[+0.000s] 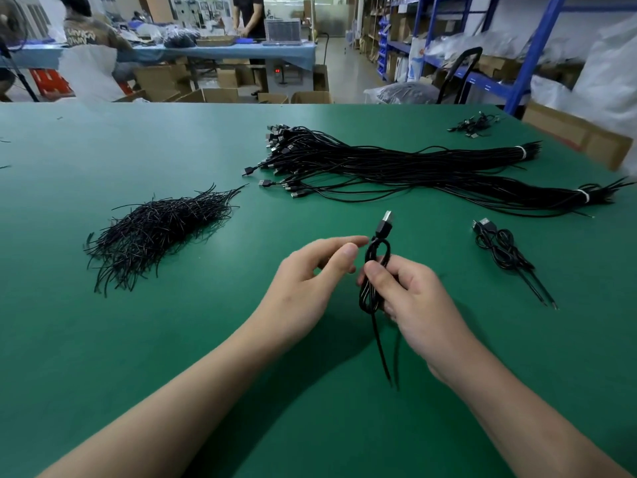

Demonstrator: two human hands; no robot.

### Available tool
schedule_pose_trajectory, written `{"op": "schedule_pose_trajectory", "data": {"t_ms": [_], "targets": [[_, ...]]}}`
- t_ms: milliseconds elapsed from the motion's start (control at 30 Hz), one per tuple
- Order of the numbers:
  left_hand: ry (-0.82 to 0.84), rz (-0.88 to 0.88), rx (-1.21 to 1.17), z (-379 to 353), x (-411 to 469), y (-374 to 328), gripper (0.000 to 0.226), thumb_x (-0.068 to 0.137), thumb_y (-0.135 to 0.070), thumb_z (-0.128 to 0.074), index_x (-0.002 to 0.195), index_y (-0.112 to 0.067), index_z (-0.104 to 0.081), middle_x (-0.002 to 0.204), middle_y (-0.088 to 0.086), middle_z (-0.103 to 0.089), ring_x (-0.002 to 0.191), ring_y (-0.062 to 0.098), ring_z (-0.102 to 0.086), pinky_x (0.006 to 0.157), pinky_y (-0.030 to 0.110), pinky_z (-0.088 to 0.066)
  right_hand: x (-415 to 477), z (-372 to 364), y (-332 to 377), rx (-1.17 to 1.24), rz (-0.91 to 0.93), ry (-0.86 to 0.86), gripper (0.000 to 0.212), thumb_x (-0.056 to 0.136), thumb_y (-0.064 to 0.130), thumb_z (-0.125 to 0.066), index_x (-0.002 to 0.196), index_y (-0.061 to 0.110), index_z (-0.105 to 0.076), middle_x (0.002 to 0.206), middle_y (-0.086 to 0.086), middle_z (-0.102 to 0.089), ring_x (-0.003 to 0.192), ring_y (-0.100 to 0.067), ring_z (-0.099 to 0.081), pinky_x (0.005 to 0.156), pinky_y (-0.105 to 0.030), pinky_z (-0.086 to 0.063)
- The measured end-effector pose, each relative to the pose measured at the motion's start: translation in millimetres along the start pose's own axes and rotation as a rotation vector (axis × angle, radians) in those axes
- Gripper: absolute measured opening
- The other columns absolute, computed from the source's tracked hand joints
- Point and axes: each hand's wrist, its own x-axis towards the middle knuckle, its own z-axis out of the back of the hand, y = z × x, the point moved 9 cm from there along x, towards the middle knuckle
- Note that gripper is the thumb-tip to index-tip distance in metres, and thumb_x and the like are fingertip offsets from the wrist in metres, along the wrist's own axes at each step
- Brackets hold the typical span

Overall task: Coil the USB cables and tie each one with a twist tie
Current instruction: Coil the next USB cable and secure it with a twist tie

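Above the green table top (172,339), the right hand (410,291) grips a coiled black USB cable (375,267) between its thumb and curled fingers, plug upward, tail hanging down. The left hand (310,270) is just beside it, fingers relaxed, with the index tip at the coil's top and nothing visibly held.

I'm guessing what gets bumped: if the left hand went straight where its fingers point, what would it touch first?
The left hand would probably meet the coiled cable in the right hand, just under its plug.
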Motion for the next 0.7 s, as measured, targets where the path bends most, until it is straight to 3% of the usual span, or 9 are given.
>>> {"op": "schedule_pose_trajectory", "data": {"t_ms": [133, 267, 333, 467, 533, 600, 700], "targets": [[0.2, 0.068, -0.204, -13.6, -0.9, 7.6, 0.045, 0.096, -0.048, -0.052, 0.117, -0.015, -0.074, 0.073, -0.017, -0.057, 0.08, 0.0, -0.061, 0.084, 0.015, -0.044, -5.6, -19.4, -0.2, 0.034, -0.065, 0.163, 0.03, 0.105, 0.029, -0.05, 0.079, 0.025, -0.064, 0.06, 0.015, -0.048, 0.054, -0.004, -0.04, 0.053, -0.016, -0.031], [0.26, 0.082, -0.305, -14.1, -1.7, 9.1, 0.031, 0.1, -0.038, -0.054, 0.114, -0.021, -0.076, 0.071, -0.006, -0.057, 0.073, 0.004, -0.06, 0.086, 0.026, -0.044, -11.1, -29.5, 6.0, 0.104, -0.086, 0.284, 0.03, 0.097, 0.044, -0.049, 0.074, 0.032, -0.064, 0.065, 0.004, -0.044, 0.061, -0.017, -0.039, 0.053, -0.023, -0.032], [0.247, 0.058, -0.351, -13.2, -1.3, 8.6, 0.027, 0.1, -0.038, -0.056, 0.109, -0.022, -0.077, 0.072, -0.001, -0.056, 0.069, 0.008, -0.056, 0.082, 0.033, -0.043, -11.7, -31.5, 7.3, 0.09, -0.059, 0.291, 0.032, 0.101, 0.044, -0.05, 0.076, 0.028, -0.061, 0.066, 0.004, -0.045, 0.063, -0.016, -0.042, 0.057, -0.026, -0.035], [0.23, 0.02, -0.421, -16.5, -1.1, 5.5, 0.025, 0.099, -0.037, -0.057, 0.104, -0.022, -0.076, 0.073, 0.002, -0.056, 0.066, 0.01, -0.055, 0.072, 0.025, -0.049, -9.7, -29.1, 10.1, -0.02, 0.03, 0.247, 0.03, 0.096, 0.043, -0.042, 0.08, 0.021, -0.057, 0.072, 0.016, -0.051, 0.069, -0.008, -0.048, 0.067, -0.023, -0.041], [0.24, 0.036, -0.441, -18.8, -2.1, 6.0, 0.025, 0.1, -0.037, -0.057, 0.102, -0.02, -0.075, 0.069, 0.0, -0.057, 0.058, 0.014, -0.059, 0.059, 0.025, -0.049, -10.5, -30.4, 7.7, -0.001, 0.011, 0.266, 0.032, 0.1, 0.041, -0.042, 0.081, 0.019, -0.055, 0.08, 0.007, -0.061, 0.076, -0.019, -0.059, 0.074, -0.033, -0.05], [0.286, 0.06, -0.464, -21.9, -4.6, 6.5, 0.027, 0.102, -0.038, -0.057, 0.105, -0.016, -0.072, 0.064, 0.001, -0.058, 0.048, 0.021, -0.062, 0.052, 0.026, -0.05, -14.3, -37.6, 5.3, 0.14, -0.061, 0.345, 0.032, 0.109, 0.033, -0.039, 0.085, 0.014, -0.05, 0.079, -0.005, -0.067, 0.074, -0.027, -0.07, 0.069, -0.036, -0.054], [0.286, 0.052, -0.412, -18.3, -4.9, 5.9, 0.029, 0.101, -0.038, -0.056, 0.111, -0.016, -0.071, 0.06, 0.003, -0.061, 0.055, 0.018, -0.067, 0.074, 0.025, -0.053, -18.7, -42.9, 4.9, 0.246, -0.123, 0.418, 0.027, 0.11, 0.023, -0.034, 0.088, 0.009, -0.043, 0.068, -0.005, -0.063, 0.059, -0.028, -0.067, 0.06, -0.03, -0.051]]}}
